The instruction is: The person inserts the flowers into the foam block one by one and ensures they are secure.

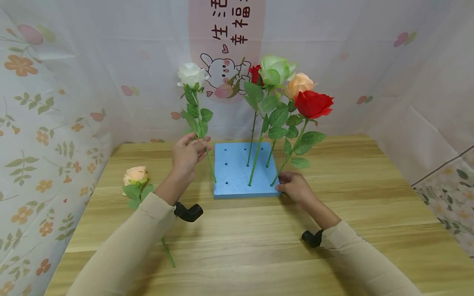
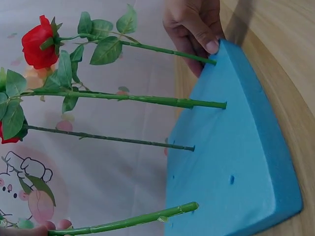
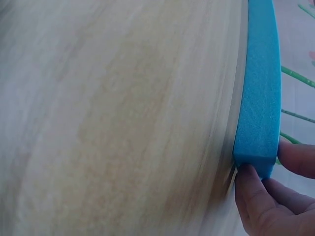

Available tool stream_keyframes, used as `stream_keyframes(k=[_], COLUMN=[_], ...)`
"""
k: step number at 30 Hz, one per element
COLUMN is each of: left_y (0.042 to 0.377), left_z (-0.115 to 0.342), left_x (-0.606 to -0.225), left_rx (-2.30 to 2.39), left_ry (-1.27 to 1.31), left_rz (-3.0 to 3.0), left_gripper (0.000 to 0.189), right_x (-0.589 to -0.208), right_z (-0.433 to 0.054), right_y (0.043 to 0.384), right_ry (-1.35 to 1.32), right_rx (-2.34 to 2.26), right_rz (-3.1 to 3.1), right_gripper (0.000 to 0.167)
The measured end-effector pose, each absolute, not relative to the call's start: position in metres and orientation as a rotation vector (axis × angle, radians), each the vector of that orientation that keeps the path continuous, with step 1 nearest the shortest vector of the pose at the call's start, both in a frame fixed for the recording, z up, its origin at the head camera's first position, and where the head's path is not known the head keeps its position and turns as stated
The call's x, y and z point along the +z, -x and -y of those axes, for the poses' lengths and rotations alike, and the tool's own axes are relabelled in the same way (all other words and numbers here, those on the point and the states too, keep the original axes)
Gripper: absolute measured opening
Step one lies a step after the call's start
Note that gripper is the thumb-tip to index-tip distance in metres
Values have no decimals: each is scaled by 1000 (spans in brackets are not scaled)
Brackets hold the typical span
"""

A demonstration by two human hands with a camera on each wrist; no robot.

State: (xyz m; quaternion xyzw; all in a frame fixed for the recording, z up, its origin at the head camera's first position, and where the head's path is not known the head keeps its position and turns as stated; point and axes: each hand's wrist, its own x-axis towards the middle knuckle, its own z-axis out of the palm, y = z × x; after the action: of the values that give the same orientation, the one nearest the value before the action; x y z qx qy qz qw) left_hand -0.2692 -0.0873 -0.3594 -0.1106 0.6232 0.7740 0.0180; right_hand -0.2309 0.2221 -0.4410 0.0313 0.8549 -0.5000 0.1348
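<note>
My left hand (image 1: 187, 154) pinches the green stem of a white rose (image 1: 191, 75), which stands nearly upright over the left edge of a blue foam block (image 1: 237, 174). In the left wrist view the cut end of that stem (image 2: 182, 208) hangs free of the block's holes. My right hand (image 1: 295, 187) grips the block's right front corner, thumb on top and fingers against the side, as the right wrist view shows. Stuck upright in the block are a pale green rose (image 1: 275, 70), a peach rose (image 1: 299, 85), a large red rose (image 1: 314, 104) and a smaller red rose (image 1: 256, 75).
A second peach rose (image 1: 135, 176) lies on the wooden table (image 1: 237, 238) at left, its stem partly behind my left forearm. Several small holes, such as one hole (image 1: 226, 183), show along the block's left and back. A printed cloth (image 1: 148, 61) hangs behind the table.
</note>
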Motion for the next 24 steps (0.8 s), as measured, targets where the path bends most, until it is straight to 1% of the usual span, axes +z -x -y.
stream_keyframes(k=[3,10,13,24], left_y=[273,283,287,299], left_z=[79,58,51,38], left_x=[-357,-353,-352,-354], left_rx=[2419,2415,2440,2508], left_ry=[291,214,195,179], left_rz=[-1933,-1974,-1964,-2034], left_gripper=[62,45,40,37], right_x=[-441,-442,-443,-445], right_z=[-222,-223,-222,-224], right_y=[230,230,231,232], right_ry=[-92,-84,-83,-65], right_rx=[-1449,-1448,-1446,-1445], right_rz=[-2482,-2485,-2489,-2485], right_gripper=[58,57,57,58])
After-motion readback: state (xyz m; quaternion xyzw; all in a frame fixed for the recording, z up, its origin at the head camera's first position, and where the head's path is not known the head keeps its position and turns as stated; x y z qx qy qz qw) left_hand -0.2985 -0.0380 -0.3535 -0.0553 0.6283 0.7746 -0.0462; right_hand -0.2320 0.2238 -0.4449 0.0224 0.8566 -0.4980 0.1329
